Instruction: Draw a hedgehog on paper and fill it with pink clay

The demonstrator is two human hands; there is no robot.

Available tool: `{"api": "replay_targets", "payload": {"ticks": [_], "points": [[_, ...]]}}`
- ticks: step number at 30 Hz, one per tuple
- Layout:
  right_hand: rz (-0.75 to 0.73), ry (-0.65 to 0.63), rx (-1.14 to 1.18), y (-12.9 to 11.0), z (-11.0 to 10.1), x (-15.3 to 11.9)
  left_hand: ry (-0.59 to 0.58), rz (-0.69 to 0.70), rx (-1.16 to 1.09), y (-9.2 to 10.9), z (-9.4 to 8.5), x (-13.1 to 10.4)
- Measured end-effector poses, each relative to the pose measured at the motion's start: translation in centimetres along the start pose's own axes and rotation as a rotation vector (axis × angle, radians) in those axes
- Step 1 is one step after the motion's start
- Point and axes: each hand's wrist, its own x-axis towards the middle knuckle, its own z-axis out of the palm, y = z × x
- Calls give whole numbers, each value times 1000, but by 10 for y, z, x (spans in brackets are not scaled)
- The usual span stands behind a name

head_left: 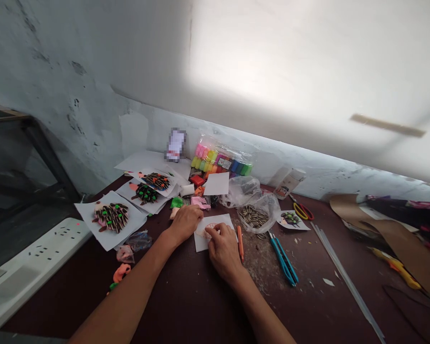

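Observation:
A white paper sheet with an orange outline and a pale patch lies on the dark table. My right hand rests on it, fingers bent over the drawing; what its fingertips hold, if anything, is too small to tell. At the sheet's upper left edge is my left hand, fingers curled together beside lumps of pink clay. Right of the sheet stands out an orange marker. Beyond it, a clear plastic bag holds striped seeds.
Seed-covered hedgehog pictures lie at the left near a white power strip. Teal scissors, red-yellow scissors and clear sticks are at the right. Colored clay packs and a phone stand by the wall.

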Motion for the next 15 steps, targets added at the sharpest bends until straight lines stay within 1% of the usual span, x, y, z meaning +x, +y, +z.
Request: {"api": "replay_targets", "payload": {"ticks": [5,8,15], "points": [[-6,-47,-22,-5,-2,1,16,-1,-2,0,1,0],[-9,-69,-37,-7,-3,2,3,-8,1,1,0,0],[-48,-75,-77,-7,-2,3,1,0,2,0,0,0]]}}
